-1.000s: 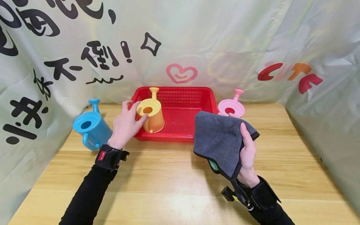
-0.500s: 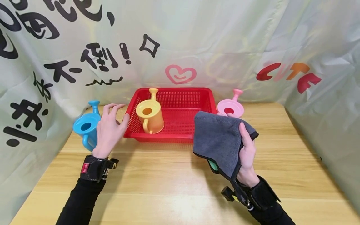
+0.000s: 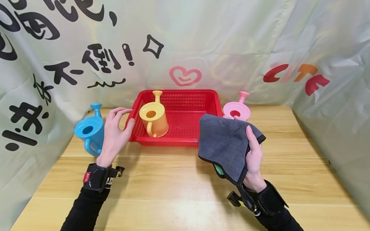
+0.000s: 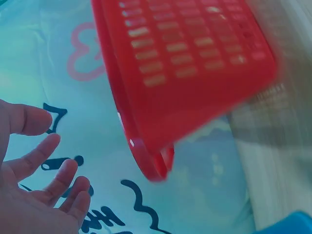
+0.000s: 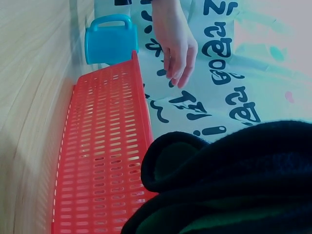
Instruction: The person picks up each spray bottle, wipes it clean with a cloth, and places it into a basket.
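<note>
In the head view my left hand hovers between the blue watering can and the left end of the red basket. Its fingers are spread and hold nothing; the left wrist view shows the same hand apart from the basket. Upright inside the basket, at its left end, stands a yellow watering can. My right hand grips a folded grey cloth with black edging and a green underside, thumb on top. The fingers beneath are mostly hidden by the cloth.
A pink watering can stands right of the basket, its lower part hidden behind the cloth. The wooden table meets a pale printed curtain at the back and both sides.
My left hand has left the yellow watering can and moved left, out of the basket, then shifted slightly back to the right. The right hand and cloth have stayed put.
</note>
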Action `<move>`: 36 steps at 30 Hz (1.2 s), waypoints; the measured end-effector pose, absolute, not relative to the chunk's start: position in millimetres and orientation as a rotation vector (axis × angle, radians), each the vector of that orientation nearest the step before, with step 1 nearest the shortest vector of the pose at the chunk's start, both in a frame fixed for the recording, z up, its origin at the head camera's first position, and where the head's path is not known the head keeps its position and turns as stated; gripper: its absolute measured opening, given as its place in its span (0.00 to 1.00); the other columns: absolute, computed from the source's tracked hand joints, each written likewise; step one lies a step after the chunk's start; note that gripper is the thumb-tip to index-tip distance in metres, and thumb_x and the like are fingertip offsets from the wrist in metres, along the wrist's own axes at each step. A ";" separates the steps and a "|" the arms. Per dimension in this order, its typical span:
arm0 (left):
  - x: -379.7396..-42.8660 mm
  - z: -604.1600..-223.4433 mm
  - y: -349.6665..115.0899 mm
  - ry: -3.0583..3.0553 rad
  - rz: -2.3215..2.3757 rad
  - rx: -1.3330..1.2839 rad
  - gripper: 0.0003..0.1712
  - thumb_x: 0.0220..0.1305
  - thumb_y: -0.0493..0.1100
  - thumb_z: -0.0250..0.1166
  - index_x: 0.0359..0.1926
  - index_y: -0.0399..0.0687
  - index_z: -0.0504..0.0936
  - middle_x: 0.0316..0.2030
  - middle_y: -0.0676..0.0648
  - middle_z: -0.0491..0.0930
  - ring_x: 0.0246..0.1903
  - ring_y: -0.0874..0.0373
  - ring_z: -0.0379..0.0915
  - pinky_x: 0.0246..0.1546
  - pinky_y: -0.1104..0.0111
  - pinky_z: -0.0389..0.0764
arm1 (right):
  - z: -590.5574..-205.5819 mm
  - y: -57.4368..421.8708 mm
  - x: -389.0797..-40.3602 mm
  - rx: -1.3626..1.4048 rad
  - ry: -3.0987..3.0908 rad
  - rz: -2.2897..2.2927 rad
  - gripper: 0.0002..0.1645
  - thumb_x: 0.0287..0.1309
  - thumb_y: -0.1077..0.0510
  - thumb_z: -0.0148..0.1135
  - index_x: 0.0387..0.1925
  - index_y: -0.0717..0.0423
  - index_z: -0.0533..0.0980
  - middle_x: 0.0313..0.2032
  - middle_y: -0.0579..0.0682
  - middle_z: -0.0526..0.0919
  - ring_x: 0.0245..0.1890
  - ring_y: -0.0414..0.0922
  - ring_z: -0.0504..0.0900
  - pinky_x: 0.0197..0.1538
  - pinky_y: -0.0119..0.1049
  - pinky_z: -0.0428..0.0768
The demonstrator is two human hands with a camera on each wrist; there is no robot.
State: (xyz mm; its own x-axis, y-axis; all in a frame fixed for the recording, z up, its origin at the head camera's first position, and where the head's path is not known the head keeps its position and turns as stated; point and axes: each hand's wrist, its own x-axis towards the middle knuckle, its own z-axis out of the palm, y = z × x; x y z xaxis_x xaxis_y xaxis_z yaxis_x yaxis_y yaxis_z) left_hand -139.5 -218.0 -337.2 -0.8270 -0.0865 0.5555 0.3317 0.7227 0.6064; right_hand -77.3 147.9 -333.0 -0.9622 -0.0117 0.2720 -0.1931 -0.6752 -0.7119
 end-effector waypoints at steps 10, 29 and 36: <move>-134.0 -340.2 -189.0 -2.353 -1.107 -0.385 0.19 0.64 0.33 0.65 0.56 0.37 0.80 0.59 0.35 0.74 0.66 0.39 0.66 0.68 0.41 0.65 | -333.0 147.8 -76.5 0.426 -1.100 2.805 0.22 0.79 0.52 0.41 0.58 0.55 0.78 0.49 0.46 0.87 0.47 0.41 0.84 0.53 0.30 0.80; -127.9 -343.5 -135.5 -2.557 -1.179 -0.617 0.19 0.68 0.39 0.64 0.59 0.44 0.80 0.63 0.42 0.74 0.74 0.45 0.58 0.74 0.47 0.62 | -330.6 147.6 -74.1 0.330 -1.036 2.869 0.19 0.78 0.51 0.44 0.48 0.54 0.80 0.42 0.46 0.88 0.41 0.40 0.86 0.46 0.29 0.83; -127.8 -344.3 -126.3 -2.580 -1.142 -0.637 0.20 0.68 0.41 0.64 0.60 0.46 0.79 0.65 0.44 0.73 0.74 0.47 0.58 0.75 0.48 0.60 | -331.1 148.8 -74.0 0.351 -1.031 2.906 0.21 0.79 0.50 0.42 0.52 0.53 0.79 0.44 0.45 0.88 0.43 0.40 0.86 0.49 0.30 0.82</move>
